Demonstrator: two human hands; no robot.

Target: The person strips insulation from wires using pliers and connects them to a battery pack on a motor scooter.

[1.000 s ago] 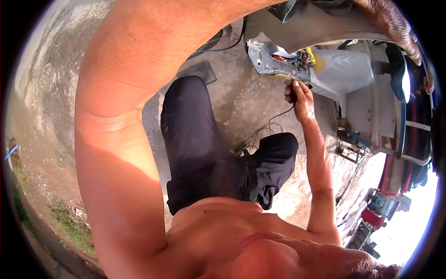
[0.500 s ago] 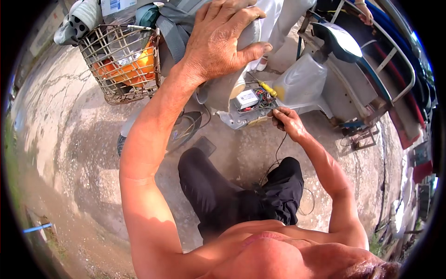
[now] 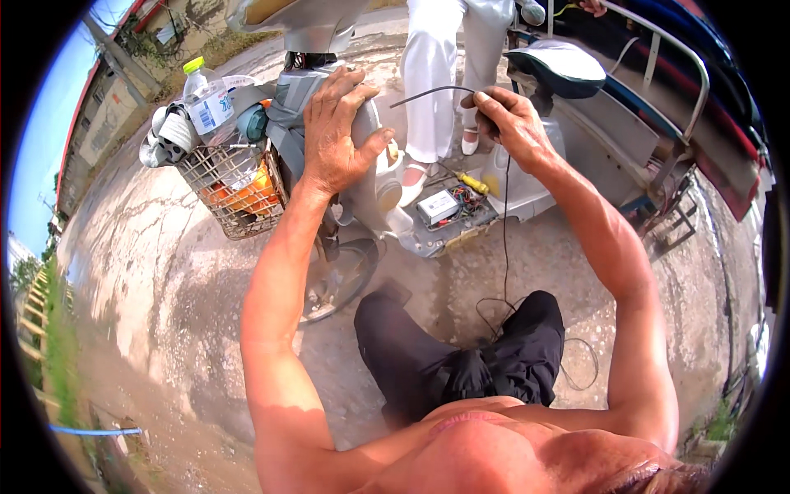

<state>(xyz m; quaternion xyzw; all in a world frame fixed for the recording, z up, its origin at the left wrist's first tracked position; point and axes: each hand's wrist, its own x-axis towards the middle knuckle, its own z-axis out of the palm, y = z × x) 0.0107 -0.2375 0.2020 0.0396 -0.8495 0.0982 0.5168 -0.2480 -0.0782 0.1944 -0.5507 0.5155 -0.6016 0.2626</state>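
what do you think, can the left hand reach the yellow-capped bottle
Probably yes: the bottle rises above the wire basket with its top uncovered, though the left hand seems to rest on the grey panel.

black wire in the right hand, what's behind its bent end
Mostly another person's white trousers, with pavement behind the tip. The right hand covers the part of the black wire it grips; what lies behind the hand is hidden.

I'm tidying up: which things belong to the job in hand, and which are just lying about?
Likely the job's:
thin black cable in the right hand
white rectangular box
thin multicoloured wires
slim yellow-handled tool

Just about:
rusty metal wire basket
clear yellow-capped plastic bottle
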